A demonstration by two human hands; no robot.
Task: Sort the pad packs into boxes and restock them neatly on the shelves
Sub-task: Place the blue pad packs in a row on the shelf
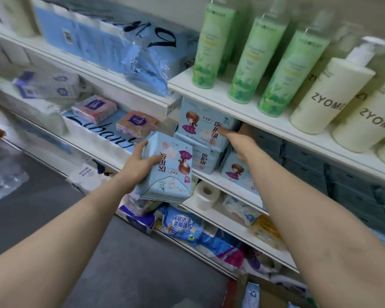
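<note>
Restocking: left hand [138, 162] grips a pad pack [167, 167]; right hand [240, 141], fingers extended, touches the shelved packs [206, 124]. Next, likely slotting it in squarely.

White tiered shelves [220, 90] stand over a grey floor [120, 263].

Pad pack [167, 170]: glossy plastic film (crinkled); bottles [242, 61] smooth plastic; shelf [209, 90] matt white.

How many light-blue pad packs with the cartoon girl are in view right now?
4. One pad pack is held in the left hand. Three sit on the shelf: top pack, one beneath it, and one to the right under the right hand. More may be hidden behind.
</note>
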